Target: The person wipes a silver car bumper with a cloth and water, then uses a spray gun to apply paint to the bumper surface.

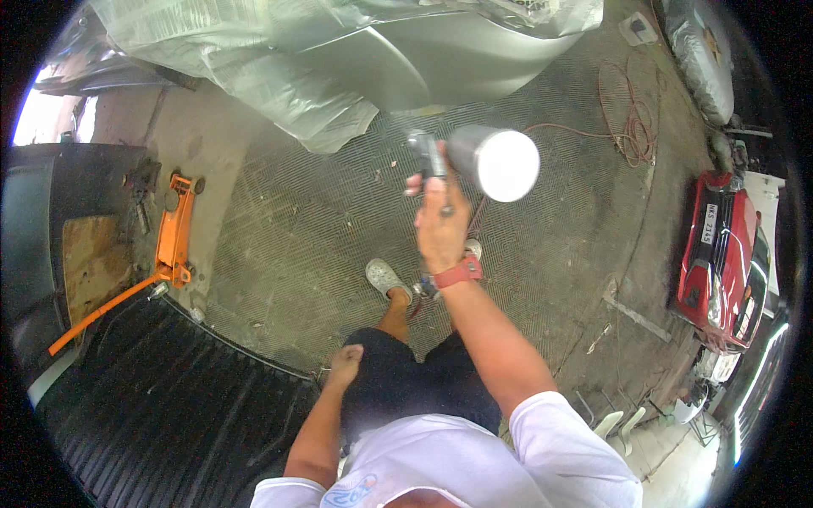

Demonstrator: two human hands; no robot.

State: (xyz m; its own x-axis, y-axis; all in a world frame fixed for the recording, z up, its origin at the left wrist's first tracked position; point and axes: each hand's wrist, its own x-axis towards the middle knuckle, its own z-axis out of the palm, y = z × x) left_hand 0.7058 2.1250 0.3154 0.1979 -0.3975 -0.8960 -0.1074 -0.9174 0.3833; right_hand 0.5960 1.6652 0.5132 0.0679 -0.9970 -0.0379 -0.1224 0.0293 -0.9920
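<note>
My right hand (445,233) is closed around the grip of a spray gun (430,161), held out in front of me over the floor. A cup with a round white top (508,165) sits on the gun's right side, slightly blurred. The gun's head points away from me, toward a silver-grey car body panel (453,63). Translucent plastic sheeting (279,76) covers the car around that panel. Beside my left thigh hangs my left hand (345,364), its fingers curled in and nothing visible in them.
A reddish hose (576,130) runs from the gun across the floor to a loose coil (635,140). An orange floor jack (174,229) stands at left, above a black ribbed surface (178,398). A red car (720,254) is at far right. Wrapped material (699,63) lies upper right.
</note>
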